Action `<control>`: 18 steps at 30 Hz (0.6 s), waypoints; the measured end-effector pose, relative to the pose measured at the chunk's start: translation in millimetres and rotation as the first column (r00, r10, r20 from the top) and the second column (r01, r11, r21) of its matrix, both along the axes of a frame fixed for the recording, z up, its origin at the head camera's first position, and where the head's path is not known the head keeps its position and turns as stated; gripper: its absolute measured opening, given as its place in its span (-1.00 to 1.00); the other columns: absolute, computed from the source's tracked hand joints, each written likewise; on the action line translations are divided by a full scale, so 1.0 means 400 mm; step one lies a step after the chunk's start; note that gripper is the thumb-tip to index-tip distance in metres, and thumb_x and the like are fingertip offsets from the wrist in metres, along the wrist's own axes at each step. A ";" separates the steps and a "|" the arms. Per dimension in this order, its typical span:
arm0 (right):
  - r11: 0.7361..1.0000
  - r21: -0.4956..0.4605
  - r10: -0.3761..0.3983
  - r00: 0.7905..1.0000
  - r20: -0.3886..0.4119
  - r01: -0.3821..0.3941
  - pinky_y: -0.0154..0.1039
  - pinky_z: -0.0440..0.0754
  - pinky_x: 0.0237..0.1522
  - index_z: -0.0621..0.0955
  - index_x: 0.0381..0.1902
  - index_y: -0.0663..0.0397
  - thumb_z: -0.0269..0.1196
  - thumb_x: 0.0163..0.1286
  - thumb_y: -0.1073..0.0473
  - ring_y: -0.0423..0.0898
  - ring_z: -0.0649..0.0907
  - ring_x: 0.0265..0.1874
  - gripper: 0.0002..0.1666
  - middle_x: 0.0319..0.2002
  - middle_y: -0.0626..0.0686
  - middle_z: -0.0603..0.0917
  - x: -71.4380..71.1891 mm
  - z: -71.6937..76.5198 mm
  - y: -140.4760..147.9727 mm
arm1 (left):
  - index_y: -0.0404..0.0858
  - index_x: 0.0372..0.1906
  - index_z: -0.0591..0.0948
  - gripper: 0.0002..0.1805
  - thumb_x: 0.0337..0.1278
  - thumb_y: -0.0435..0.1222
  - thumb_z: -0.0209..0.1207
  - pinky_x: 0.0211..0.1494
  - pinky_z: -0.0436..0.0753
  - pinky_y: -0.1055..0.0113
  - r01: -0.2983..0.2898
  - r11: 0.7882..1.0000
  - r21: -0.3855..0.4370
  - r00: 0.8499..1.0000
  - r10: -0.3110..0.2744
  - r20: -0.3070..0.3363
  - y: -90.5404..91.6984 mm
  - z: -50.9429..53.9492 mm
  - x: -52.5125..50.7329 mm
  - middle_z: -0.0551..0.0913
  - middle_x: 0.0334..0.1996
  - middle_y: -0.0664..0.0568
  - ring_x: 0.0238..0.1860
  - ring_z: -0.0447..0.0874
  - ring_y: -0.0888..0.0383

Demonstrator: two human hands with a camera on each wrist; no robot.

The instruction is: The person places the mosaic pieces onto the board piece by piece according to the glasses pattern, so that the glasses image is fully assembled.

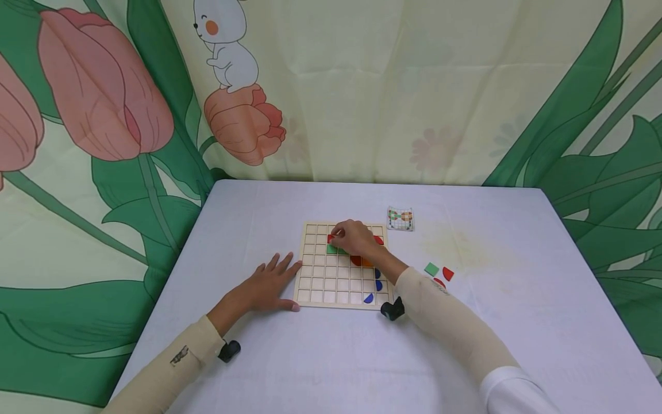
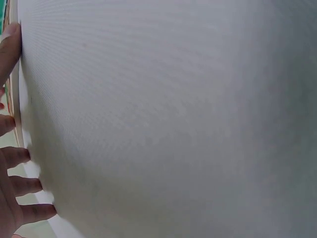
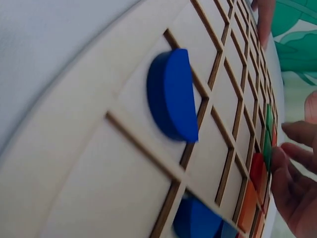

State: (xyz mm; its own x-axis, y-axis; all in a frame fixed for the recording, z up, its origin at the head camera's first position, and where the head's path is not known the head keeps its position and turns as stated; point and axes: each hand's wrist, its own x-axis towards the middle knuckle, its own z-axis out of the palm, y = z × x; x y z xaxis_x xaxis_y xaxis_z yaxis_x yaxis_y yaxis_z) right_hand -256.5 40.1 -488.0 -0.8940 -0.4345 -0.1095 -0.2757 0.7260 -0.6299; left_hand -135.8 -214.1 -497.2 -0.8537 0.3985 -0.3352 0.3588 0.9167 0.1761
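Note:
A wooden grid board lies on the table. My left hand is spread flat beside it, with the thumb and a fingertip at its left edge. My right hand reaches over the upper part of the board, thumb and fingers pinching a small red piece at a cell. Just below is a green square piece. Partly hidden by the right hand and forearm are a red piece and an orange piece. In the right wrist view, a blue half-circle sits in a lower cell.
A small pattern card lies beyond the board's upper right corner. Right of the board are a loose green square, a red quarter-circle piece and another red piece, partly behind the sleeve. A printed curtain hangs behind the table.

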 end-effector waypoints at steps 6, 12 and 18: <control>0.988 -0.092 0.127 0.992 0.025 -0.124 -0.20 0.66 -0.15 0.67 0.13 0.05 0.28 0.43 0.05 -0.06 0.71 -0.14 -0.62 -0.06 0.05 0.76 -0.005 -0.001 0.044 | -0.04 0.63 0.02 0.18 0.01 0.42 0.20 0.46 0.16 -0.35 0.000 1.000 0.008 1.000 0.000 -0.005 -0.002 -0.006 -0.002 -0.09 0.63 -0.14 0.60 -0.17 -0.32; 0.970 -0.168 0.185 0.981 0.055 -0.174 -0.22 0.70 -0.06 0.65 0.17 0.05 0.26 0.45 0.07 -0.09 0.72 -0.10 -0.61 -0.07 0.01 0.75 -0.005 0.002 0.102 | -0.04 0.63 0.02 0.19 -0.01 0.42 0.22 0.46 0.15 -0.35 -0.006 1.000 0.005 1.000 0.006 0.002 -0.002 -0.003 -0.001 -0.09 0.63 -0.14 0.61 -0.18 -0.32; 0.978 -0.160 0.147 0.987 0.067 -0.134 -0.15 0.70 -0.06 0.64 0.18 0.12 0.26 0.46 0.08 -0.05 0.71 -0.20 -0.59 -0.03 0.07 0.74 0.016 0.039 0.184 | -0.04 0.63 0.02 0.19 0.00 0.41 0.22 0.45 0.16 -0.36 -0.006 1.000 0.002 1.000 0.006 -0.004 -0.002 -0.006 -0.002 -0.08 0.63 -0.14 0.60 -0.17 -0.32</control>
State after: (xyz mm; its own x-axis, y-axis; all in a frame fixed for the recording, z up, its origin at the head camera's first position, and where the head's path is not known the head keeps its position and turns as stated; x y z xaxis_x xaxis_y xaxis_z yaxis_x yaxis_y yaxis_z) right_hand -250.1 113.6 -472.5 -0.8142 -0.5723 -0.0977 -0.3139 0.5756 -0.7551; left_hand -136.4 -214.8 -499.4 -0.8576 0.3937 -0.3309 0.3538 0.9186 0.1760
